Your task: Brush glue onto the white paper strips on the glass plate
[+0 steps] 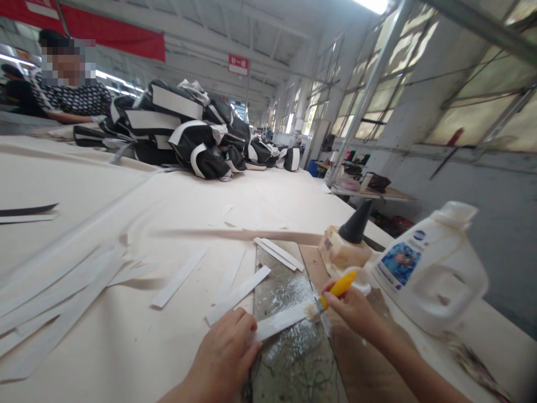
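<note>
My right hand (pixel 352 310) grips a yellow-handled brush (pixel 342 284), its pale bristles resting on the right end of a white strip (pixel 281 323). The strip lies across a grey board (pixel 308 375) smeared with white liquid. With fingers and thumb closed on the strip's left end, my left hand (pixel 229 347) holds it against the board's left edge. Two narrow strips (pixel 279 254) lie at the board's far end. Left of the board, another white strip (pixel 241 294) lies partly over its edge. A small white dish (pixel 358 278) is partly hidden behind my right hand.
A white jug (pixel 432 268) and a block-shaped container with a black cone (pixel 356 221) stand at right. Loose white strips (pixel 62 296) lie at left on the cream-covered table (pixel 126 347). Black-and-white sewn pieces (pixel 180 123) are piled at the back, with a person (pixel 71 89) behind them.
</note>
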{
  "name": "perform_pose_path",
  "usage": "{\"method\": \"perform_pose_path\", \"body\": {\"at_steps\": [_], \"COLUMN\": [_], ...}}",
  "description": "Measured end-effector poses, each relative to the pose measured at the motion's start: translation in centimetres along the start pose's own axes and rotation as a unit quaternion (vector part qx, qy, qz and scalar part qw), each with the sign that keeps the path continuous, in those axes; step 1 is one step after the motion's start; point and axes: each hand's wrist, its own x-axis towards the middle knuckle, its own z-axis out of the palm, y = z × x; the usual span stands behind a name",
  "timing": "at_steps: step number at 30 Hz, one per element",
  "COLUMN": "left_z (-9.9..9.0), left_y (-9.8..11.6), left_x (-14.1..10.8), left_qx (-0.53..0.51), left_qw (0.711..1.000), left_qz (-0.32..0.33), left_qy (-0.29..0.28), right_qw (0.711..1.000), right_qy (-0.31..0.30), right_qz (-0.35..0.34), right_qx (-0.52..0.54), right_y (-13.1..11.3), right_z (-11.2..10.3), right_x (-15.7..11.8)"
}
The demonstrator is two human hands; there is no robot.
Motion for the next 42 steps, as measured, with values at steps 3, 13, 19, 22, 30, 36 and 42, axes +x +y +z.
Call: {"method": "perform_pose_path", "body": {"at_steps": [3,13,19,22,30,36,42], "left_z": [0.0,-1.2,-1.3,-0.5,1.0,0.3,1.0], "left_y": [-0.1,-1.2,-1.1,-1.0,-0.2,0.5,0.0], "left_x": [0.1,0.5,0.1,-0.2,-0.2,0.3,0.1], "left_qx": [0.002,0.023,-0.013,-0.026,0.002,0.004,-0.017], "left_qw": [0.999,0.932,0.938,0.955,1.0,0.998,0.999], "left_qz": [0.021,0.264,0.18,0.139,0.013,-0.006,-0.017], "left_qy": [0.025,0.247,0.296,0.26,0.028,-0.057,-0.044], "right_qw": [0.997,0.966,0.985,0.986,0.94,0.994,0.966], "right_qy": [0.063,-0.157,-0.066,0.012,0.029,0.082,-0.084], "right_qz": [0.008,-0.203,-0.141,-0.009,0.155,-0.021,0.079], "right_qx": [-0.048,0.033,0.074,0.168,0.302,0.068,0.231], "right_y": [0.2,-8.8,-9.5,-8.5,-3.1,-1.9,-4.8], "right_z": [-1.2,3.6,4.2,4.5,5.7,2.2,5.6], "right_x": [0.6,1.4,3.2,3.3,0.4,-0.3,-1.0]}}
